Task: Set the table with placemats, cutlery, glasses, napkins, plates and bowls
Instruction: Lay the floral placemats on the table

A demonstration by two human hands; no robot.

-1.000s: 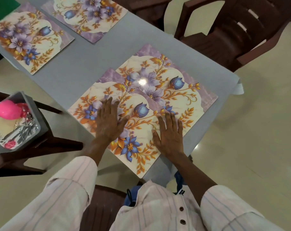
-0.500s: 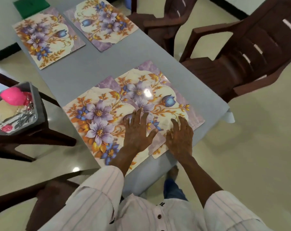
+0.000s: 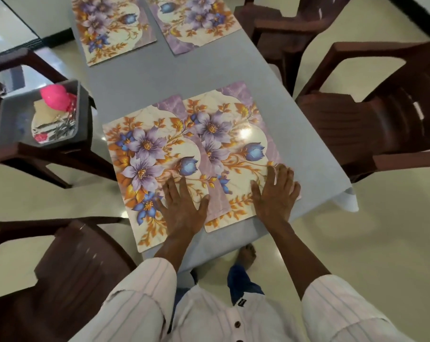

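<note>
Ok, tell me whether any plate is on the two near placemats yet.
No. The near left placemat and near right placemat bear only the left hand and right hand, laid flat on them.

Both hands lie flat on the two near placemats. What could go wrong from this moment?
The left placemat lies right along the table edge, so a push by the left hand could slide it off. The right placemat overlaps it, so moving one under the right hand may drag the other. A plate on the overlap might sit unevenly.
</note>
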